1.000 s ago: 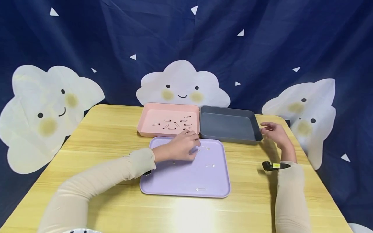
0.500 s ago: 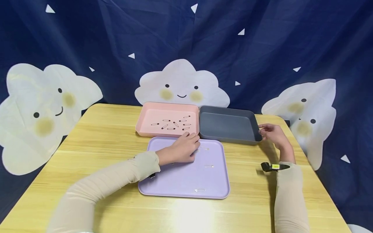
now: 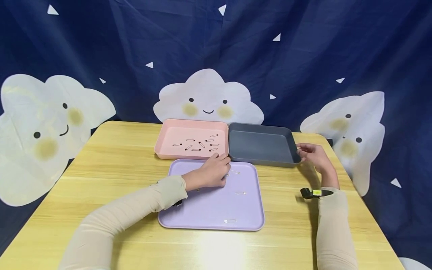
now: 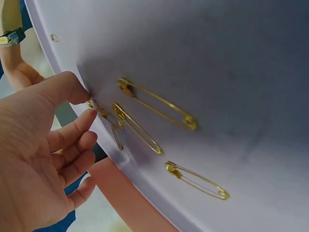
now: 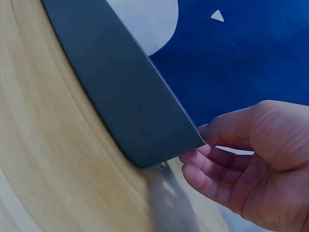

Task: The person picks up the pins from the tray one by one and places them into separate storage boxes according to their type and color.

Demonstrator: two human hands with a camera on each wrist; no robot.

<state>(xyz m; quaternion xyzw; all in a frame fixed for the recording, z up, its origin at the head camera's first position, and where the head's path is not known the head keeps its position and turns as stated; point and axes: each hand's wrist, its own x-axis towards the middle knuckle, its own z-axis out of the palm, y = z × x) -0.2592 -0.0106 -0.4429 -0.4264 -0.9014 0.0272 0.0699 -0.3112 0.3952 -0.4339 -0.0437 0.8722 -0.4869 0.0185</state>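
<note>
My left hand (image 3: pixel 212 170) reaches over the far part of the lilac tray (image 3: pixel 209 213). In the left wrist view its thumb and index finger meet at the end of a small gold safety pin (image 4: pixel 92 103), whose far part is hidden; the other fingers are loosely bent. Larger in that view lie more gold safety pins, one (image 4: pixel 124 87) near the middle and another (image 4: pixel 174 170) lower down. My right hand (image 3: pixel 315 155) is at the right side of the dark grey tray (image 3: pixel 260 142), pinching its rim corner (image 5: pixel 195 140) between thumb and fingers.
The pink tray (image 3: pixel 168 131) stands against the dark grey tray's left side and holds several dark safety pins (image 3: pixel 196 150). Both stand behind the lilac tray on the wooden table (image 3: pixel 135 240). A navy curtain (image 3: pixel 189 33) with white clouds hangs behind.
The left hand's fingers have drawn together over the lilac tray, and the hand has shifted slightly. The right hand's fingers have closed in on the dark grey tray's rim.
</note>
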